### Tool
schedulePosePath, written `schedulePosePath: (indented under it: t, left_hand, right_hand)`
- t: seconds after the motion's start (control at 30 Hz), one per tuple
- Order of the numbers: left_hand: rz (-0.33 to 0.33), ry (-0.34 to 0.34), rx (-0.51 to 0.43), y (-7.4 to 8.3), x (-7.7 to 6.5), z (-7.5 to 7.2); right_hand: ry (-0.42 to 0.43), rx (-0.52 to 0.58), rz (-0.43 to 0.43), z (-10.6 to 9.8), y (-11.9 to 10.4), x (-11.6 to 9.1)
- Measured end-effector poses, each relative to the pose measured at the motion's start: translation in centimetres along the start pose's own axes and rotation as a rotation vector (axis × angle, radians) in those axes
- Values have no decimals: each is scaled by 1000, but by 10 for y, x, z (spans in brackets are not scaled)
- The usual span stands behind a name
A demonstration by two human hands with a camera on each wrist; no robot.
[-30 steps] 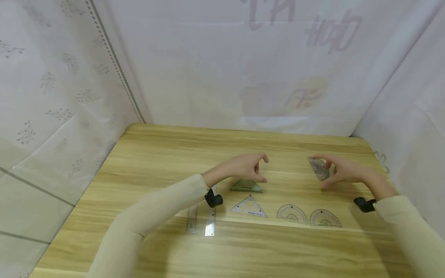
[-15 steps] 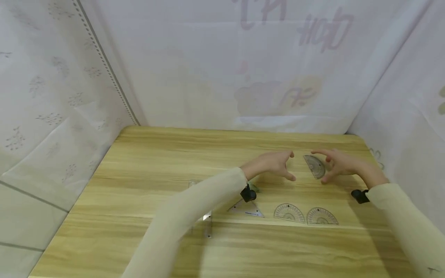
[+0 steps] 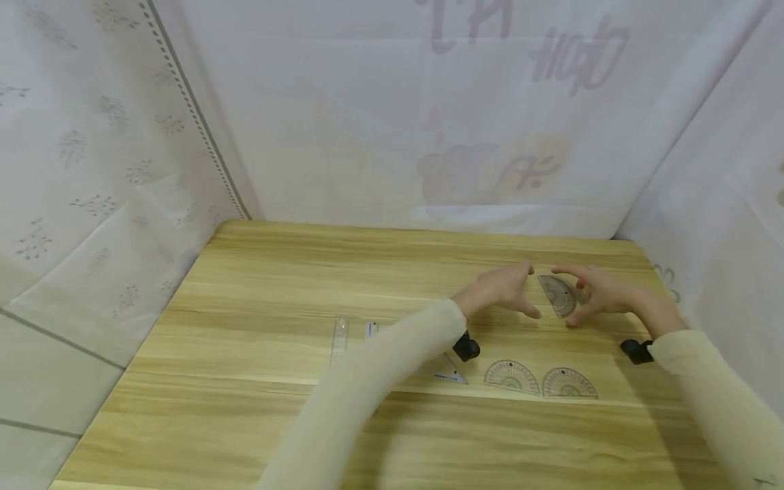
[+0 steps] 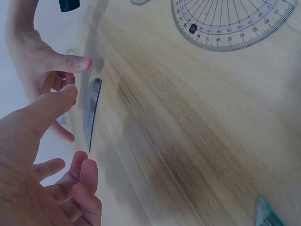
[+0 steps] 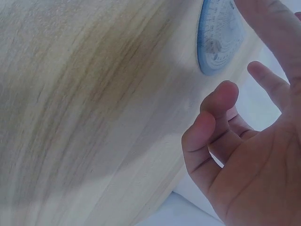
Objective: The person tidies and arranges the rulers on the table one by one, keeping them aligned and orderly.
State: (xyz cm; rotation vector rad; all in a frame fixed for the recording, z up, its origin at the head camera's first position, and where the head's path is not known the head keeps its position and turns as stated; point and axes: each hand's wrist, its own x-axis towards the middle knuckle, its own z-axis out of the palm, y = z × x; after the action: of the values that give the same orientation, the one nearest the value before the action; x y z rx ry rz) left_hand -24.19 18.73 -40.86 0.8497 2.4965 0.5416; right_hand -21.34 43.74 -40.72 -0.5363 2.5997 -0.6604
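Note:
A clear protractor [image 3: 557,296] lies tilted on the wooden table [image 3: 275,272] toward the back right, between both hands. My left hand [image 3: 505,287] is to the left of it, thumb and fingers spread apart and holding nothing. On the other side, my right hand [image 3: 606,292] curves toward the protractor with a wide gap between thumb and index finger. The right wrist view has this protractor [image 5: 218,40] beyond the fingers of the right hand [image 5: 254,165]. From the left wrist, the protractor [image 4: 92,113] appears nearly edge-on beside the left hand [image 4: 33,155].
Two more protractors, one left [image 3: 512,377] and one right [image 3: 569,384], lie side by side nearer the front. A clear set square [image 3: 450,369] is partly covered by the left sleeve [image 3: 367,388]. Straight rulers, one plain [image 3: 339,340] and one with a printed end [image 3: 371,330], lie further left.
My left hand has moved right, from above the green set square to beside the tilted protractor. The sleeve now covers the green set square. The right hand has barely shifted.

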Motion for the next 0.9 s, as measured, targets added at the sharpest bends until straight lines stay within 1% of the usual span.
schedulePosePath:
  t: [0.17,0.33,0.43,0.53,0.77,0.9]
  left_hand:
    - [-19,12,7,3,4,6]
    - [-50,47,-34,2,9,11]
    - [-40,87,-61,3,16,19]
    - [-47,106,-54,5,21,28]
    - [-147,146,-18,15,25,37]
    - [-187,173,10,20,26,40]
  right_hand:
    - [1,-9,-5,2,6,-2]
    - [0,-10,15,3,8,-1]
    - [6,-10,5,5,10,0]
    - [6,-9,-3,7,12,0]
    - [14,-40,-3,10,13,3]
    - [16,-39,-5,12,12,6]
